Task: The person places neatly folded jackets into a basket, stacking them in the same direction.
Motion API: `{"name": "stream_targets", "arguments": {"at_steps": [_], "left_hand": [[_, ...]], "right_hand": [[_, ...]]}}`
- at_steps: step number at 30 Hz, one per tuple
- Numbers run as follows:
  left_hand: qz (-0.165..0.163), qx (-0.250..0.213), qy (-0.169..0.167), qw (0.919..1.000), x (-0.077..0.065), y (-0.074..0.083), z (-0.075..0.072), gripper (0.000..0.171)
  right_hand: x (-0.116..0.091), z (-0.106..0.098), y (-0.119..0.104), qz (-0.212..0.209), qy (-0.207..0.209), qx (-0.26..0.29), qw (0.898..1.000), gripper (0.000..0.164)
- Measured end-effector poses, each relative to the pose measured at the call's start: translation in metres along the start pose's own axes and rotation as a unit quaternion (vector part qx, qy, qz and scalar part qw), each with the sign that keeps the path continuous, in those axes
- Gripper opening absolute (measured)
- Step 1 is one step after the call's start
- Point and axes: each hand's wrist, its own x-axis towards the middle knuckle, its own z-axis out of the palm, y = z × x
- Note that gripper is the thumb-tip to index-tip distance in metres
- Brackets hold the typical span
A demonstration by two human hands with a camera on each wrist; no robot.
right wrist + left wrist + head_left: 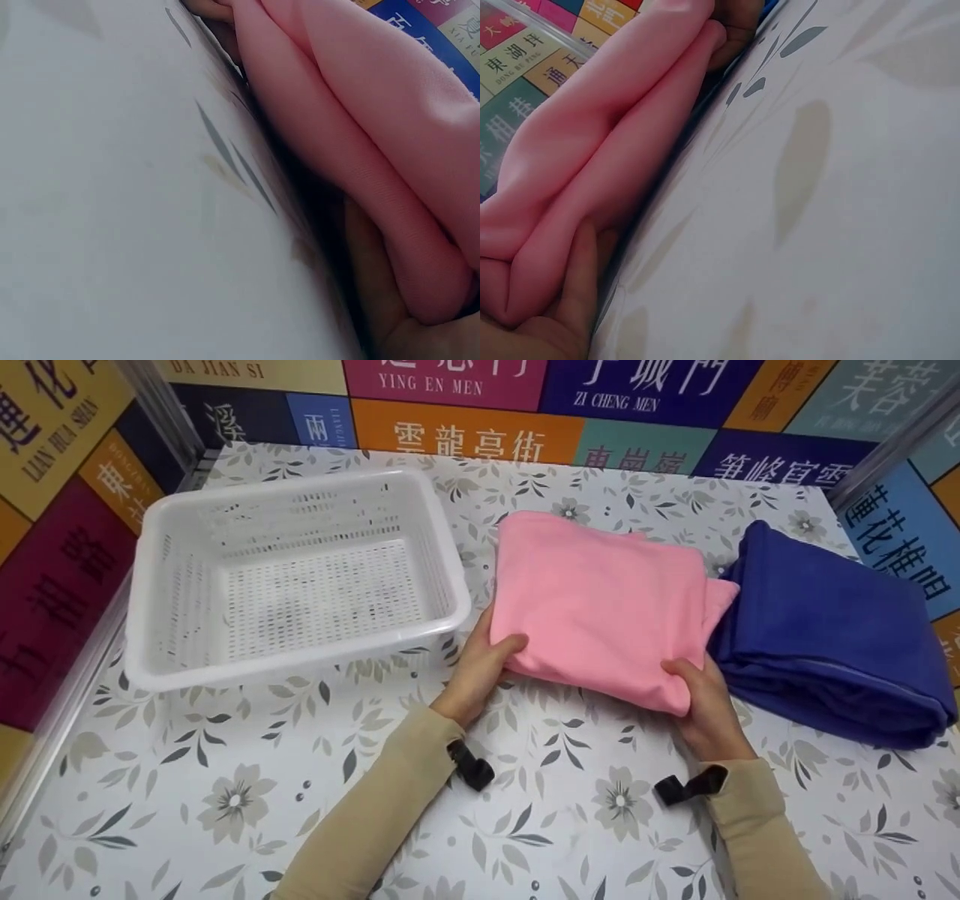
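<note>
A folded pink cloth [600, 600], perhaps a garment, is held between both hands over the table. My left hand [480, 667] grips its left near corner, thumb on top and fingers underneath. At the right near corner my right hand [709, 705] grips it the same way. Both wrist views show the thick folded layers of the pink cloth [607, 142] from the side, with fingers [371, 262] beneath it. Close by on the right lies a folded dark blue cloth [832, 630], touching or nearly touching the pink one.
A white perforated plastic basket [300, 656] stands on the left; its bottom shows bare. The table [360, 825] has a leaf and flower print cover. Colourful panels with lettering [465, 431] rise along the back and both sides.
</note>
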Motion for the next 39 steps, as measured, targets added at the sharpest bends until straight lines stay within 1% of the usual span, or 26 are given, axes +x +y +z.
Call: {"name": "stream_targets", "arguments": {"at_steps": [1,4,8,11,14,17,20,24,27,32,35,39], "left_hand": [[0.000,0.004,-0.002,1.0000,-0.001,0.001,-0.001,0.072],[-0.003,-0.006,-0.011,0.9999,-0.006,0.009,-0.001,0.071],[-0.008,-0.062,-0.037,0.9973,-0.010,0.013,-0.002,0.071],[-0.014,-0.098,-0.052,0.9938,-0.006,0.007,-0.004,0.070],[-0.012,-0.103,-0.058,0.9929,-0.002,0.000,-0.007,0.068],[-0.013,-0.109,-0.068,0.9916,0.001,-0.005,-0.009,0.068],[-0.014,-0.125,-0.080,0.9888,0.002,-0.006,-0.011,0.069],[-0.018,-0.143,-0.088,0.9856,0.002,-0.003,-0.013,0.070],[-0.020,-0.149,-0.090,0.9845,0.002,-0.002,-0.014,0.070],[-0.009,-0.145,-0.098,0.9845,0.002,0.000,-0.015,0.072],[-0.002,-0.136,-0.102,0.9855,0.002,0.001,-0.016,0.072],[0.006,-0.111,-0.096,0.9891,0.002,0.001,-0.018,0.070]], "right_hand": [[0.000,0.000,0.001,-0.002,-0.001,0.001,1.000,0.053],[-0.001,0.001,0.002,-0.008,-0.001,-0.001,1.000,0.054],[-0.002,0.003,0.002,-0.020,0.001,0.010,1.000,0.055],[-0.003,0.004,0.001,-0.032,0.001,0.015,0.999,0.054],[-0.003,0.005,0.000,-0.037,-0.004,0.021,0.999,0.053],[-0.004,0.005,0.001,-0.039,-0.006,0.018,0.999,0.054],[-0.004,0.004,0.001,-0.043,-0.007,0.012,0.999,0.055],[-0.005,0.004,0.001,-0.052,-0.012,0.013,0.998,0.055],[-0.006,0.005,0.000,-0.056,-0.007,0.015,0.998,0.053],[-0.009,0.007,-0.002,-0.051,-0.009,0.046,0.998,0.053],[-0.011,0.008,-0.002,-0.051,-0.007,0.049,0.998,0.053],[-0.012,0.010,-0.003,-0.056,-0.001,0.048,0.997,0.052]]}}
